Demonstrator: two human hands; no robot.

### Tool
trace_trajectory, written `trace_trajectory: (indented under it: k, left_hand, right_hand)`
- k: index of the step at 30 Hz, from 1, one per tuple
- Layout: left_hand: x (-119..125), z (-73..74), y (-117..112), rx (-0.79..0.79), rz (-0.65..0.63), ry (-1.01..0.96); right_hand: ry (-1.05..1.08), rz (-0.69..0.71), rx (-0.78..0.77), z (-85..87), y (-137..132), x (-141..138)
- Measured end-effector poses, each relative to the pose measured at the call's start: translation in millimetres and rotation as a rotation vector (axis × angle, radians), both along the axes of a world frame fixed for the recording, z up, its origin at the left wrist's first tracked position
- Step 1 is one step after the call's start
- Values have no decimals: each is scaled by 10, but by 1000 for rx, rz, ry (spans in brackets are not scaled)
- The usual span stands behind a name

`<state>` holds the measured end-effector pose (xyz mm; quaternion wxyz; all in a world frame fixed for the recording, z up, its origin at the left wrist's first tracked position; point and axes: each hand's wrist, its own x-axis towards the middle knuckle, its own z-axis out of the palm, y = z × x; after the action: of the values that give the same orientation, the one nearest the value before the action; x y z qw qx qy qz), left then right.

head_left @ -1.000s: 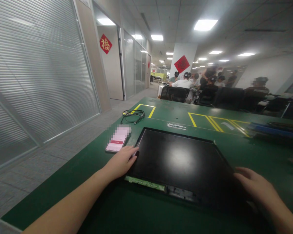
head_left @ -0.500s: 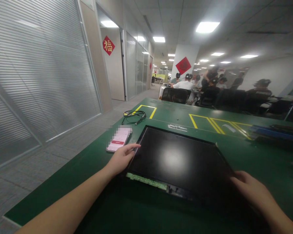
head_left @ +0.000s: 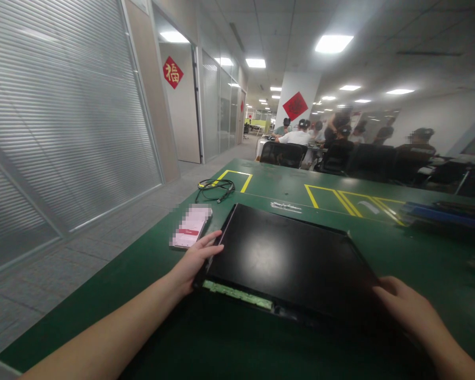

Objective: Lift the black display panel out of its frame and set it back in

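Black and glossy, the panel (head_left: 285,253) is stretching between my two hands over the near part of the green table (head_left: 103,301), with a green circuit strip (head_left: 237,295) showing along its near edge. My left hand (head_left: 193,261) is holding the left edge, two slightly parted digits resting on top, while my right hand (head_left: 407,303) is gripping the right edge, thumb uppermost, its other fingers mostly hiding from view. A phone (head_left: 192,229) is lying just beyond my left hand, and a coiled black cable (head_left: 217,184) is resting farther off.
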<state>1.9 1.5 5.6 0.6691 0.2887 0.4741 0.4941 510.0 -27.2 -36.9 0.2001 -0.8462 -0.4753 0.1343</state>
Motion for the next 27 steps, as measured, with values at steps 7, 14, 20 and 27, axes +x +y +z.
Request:
trace_trajectory:
  k: [7,14,20,27]
  left_hand:
    - [-26,51,-27,-16,-95,-14]
    - [-64,-22,3,75,-236,16]
    - [-51,-2,-22,153,-185,119]
    - [-37,49,-57,172,-184,100]
  right_hand:
    - [7,20,-33,47,-15,-25]
    - [-5,12,-35,120,-44,-78]
    - [-3,27,2,47,-36,-22]
    - [-23,35,7,29,-37,-15]
